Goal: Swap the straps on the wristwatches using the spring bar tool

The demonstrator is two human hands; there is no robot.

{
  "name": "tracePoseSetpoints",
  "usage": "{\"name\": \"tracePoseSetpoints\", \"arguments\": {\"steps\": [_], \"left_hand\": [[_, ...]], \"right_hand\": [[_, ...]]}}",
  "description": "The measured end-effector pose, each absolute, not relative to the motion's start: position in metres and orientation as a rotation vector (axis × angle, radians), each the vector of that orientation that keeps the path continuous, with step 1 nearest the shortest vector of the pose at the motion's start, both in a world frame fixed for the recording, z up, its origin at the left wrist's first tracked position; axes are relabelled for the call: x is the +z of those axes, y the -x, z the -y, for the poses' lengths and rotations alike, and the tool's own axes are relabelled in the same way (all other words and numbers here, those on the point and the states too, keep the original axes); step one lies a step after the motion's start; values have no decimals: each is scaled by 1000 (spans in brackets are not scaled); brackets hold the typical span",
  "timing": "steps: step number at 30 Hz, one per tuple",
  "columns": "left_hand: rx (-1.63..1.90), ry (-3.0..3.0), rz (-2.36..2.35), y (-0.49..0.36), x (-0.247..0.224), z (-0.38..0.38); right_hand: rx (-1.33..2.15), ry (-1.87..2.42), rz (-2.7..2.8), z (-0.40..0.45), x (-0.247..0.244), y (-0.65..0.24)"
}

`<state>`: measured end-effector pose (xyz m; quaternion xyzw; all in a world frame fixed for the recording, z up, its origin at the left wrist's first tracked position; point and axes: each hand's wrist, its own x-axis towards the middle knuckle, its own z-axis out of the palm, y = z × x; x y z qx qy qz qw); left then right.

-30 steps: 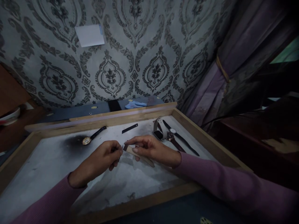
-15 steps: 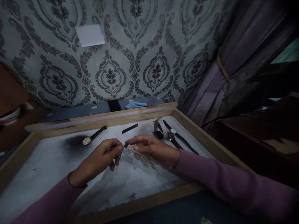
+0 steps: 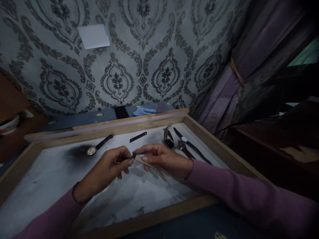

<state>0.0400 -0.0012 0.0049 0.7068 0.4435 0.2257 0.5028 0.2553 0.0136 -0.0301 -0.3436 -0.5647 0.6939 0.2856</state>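
Over the white-lined tray, my right hand (image 3: 159, 156) grips a pale beige watch strap (image 3: 152, 165) between thumb and fingers. The strap's dark end points left, while its curved tail hangs below my palm. A thin light sliver shows beside my right thumb. My left hand (image 3: 113, 164) is closed in a pinch right at the dark end. Whatever its fingertips hold is too small and dim to make out. Behind the hands lies a dark flat blade-like strip (image 3: 138, 136).
A gold-faced watch (image 3: 91, 151) with a black strap lies at the left of the wooden-framed tray (image 3: 109, 127). On the right are a square-faced watch (image 3: 168, 142), a brown-strapped watch (image 3: 182, 146) and a white-faced watch (image 3: 184, 139). A blue cloth (image 3: 144, 111) rests behind the frame.
My left hand has shifted slightly right and up, its fingertips now against the dark end of the strap. My right hand keeps its grip, and the view has moved slightly.
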Motion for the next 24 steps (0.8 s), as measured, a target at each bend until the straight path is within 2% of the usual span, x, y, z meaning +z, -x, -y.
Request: {"name": "tracePoseSetpoints", "arguments": {"steps": [10,15,24], "left_hand": [[518,-1673,-1076,-40,8,-1],[495,-1497,-1026,-39,5,-4],[449,-1293,-995,-38,3,-5]], "right_hand": [[1871,903,1553,-12,-20,-254],[1749,895,1652,-9,-19,-254],[1768,945,1630,-4,-19,-253]]}}
